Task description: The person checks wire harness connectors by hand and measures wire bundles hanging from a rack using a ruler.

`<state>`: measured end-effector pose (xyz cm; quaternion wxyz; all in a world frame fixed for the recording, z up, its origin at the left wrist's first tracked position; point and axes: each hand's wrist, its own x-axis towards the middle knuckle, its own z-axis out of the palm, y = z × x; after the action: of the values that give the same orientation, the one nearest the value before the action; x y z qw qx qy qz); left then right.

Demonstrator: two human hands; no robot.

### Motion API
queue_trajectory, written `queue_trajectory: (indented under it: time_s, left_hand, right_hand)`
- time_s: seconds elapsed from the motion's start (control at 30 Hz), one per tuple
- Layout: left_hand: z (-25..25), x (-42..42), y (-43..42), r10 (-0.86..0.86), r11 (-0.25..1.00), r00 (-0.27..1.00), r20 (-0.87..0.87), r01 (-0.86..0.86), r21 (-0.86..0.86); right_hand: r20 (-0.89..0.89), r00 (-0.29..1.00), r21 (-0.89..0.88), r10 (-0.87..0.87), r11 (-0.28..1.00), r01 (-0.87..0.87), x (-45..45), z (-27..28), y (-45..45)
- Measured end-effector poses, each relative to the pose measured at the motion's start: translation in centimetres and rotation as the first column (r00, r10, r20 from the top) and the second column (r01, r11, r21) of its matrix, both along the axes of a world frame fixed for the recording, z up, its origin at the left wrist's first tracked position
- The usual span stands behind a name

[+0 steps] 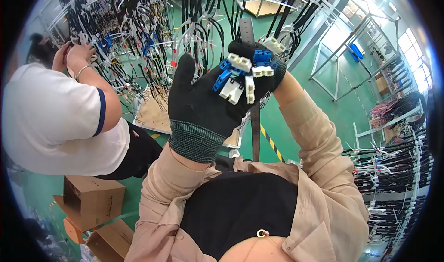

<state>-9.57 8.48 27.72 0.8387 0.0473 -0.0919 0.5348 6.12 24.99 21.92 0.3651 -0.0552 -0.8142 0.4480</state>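
My left hand [196, 97], in a black knit glove, has its thumb stretched away, and its fingers reach beneath a cluster of plug connectors. White connectors [232, 91] and blue connectors [222, 80] fan out over the gloves, with a white connector [263, 71] to the right. My right hand [279, 72], also gloved in black, is curled close behind the cluster; most of its fingers are hidden. A metal ruler [247, 31] sticks up above the right glove, and its lower length shows below the hands. The exact grip on the ruler is covered.
Black cable bundles [196, 12] with white ties hang ahead. On the left a co-worker in a white shirt [60, 123] handles other hanging wires. Cardboard boxes [99, 202] stand at lower left. A metal frame [337, 67] and racks of harnesses [393, 178] stand right.
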Motion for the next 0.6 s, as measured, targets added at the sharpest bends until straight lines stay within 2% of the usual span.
queue_trajectory:
  time_s: [0.03,0.1,0.13,0.17,0.2,0.3,0.37,0.4,0.47,0.53,0.57,0.6]
  left_hand:
    - [0.3,0.2,-0.3,0.011,0.999,1.0,-0.021,-0.012,-0.045]
    - [-0.7,0.0,-0.1,0.0,1.0,1.0,-0.016,0.0,0.005]
    - [-1.0,-0.1,-0.1,-0.003,1.0,1.0,-0.013,0.004,0.029]
    - [-0.3,0.2,-0.4,0.112,0.994,0.97,-0.216,-0.108,0.033]
    - [-0.4,0.2,-0.5,0.114,0.993,0.966,-0.234,-0.108,0.037]
    - [-0.3,0.1,-0.6,0.112,0.994,0.955,-0.276,-0.105,0.042]
    - [-0.4,0.3,-0.6,0.119,0.993,0.974,-0.192,-0.118,0.017]
    - [-0.4,0.3,-0.6,0.123,0.992,0.981,-0.149,-0.123,0.004]
    - [-0.5,0.3,-0.5,0.123,0.992,0.974,-0.192,-0.119,0.032]
    - [-1.3,0.3,-0.4,0.137,0.99,0.976,-0.172,-0.131,0.044]
    - [-1.4,0.3,-0.5,0.134,0.991,0.973,-0.186,-0.126,0.05]
    - [-1.5,0.2,-0.6,0.13,0.991,0.973,-0.189,-0.122,0.051]
  right_hand:
    - [0.048,0.996,-0.01,-0.07,0.997,0.07,0.1,0.1,-0.3]
    - [0.112,0.982,-0.063,-0.149,0.986,0.157,0.0,0.3,-0.7]
    - [0.101,0.988,-0.168,-0.113,0.977,0.129,-0.2,0.4,-0.9]
    - [0.084,0.993,-0.273,-0.081,0.957,0.101,-0.3,0.5,-1.0]
    - [0.062,0.996,-0.373,-0.056,0.925,0.075,-0.5,0.7,-1.2]
    - [-0.033,0.999,-0.463,0.015,0.886,-0.028,-0.8,0.4,-0.8]
    - [-0.167,0.985,-0.504,0.051,0.854,-0.13,-1.1,0.9,-1.3]
    - [-0.144,0.989,-0.589,-0.018,0.805,-0.071,-1.4,1.1,-1.5]
    - [-0.097,0.983,-0.743,-0.157,0.669,0.034,-2.0,1.6,-1.8]
    - [0.065,0.975,-0.753,-0.214,0.63,0.189,-2.2,2.0,-1.6]
    - [0.106,0.953,-0.705,-0.283,0.655,0.272,-2.5,2.3,-2.2]
    - [0.112,0.952,-0.654,-0.285,0.7,0.286,-2.4,1.9,-1.8]
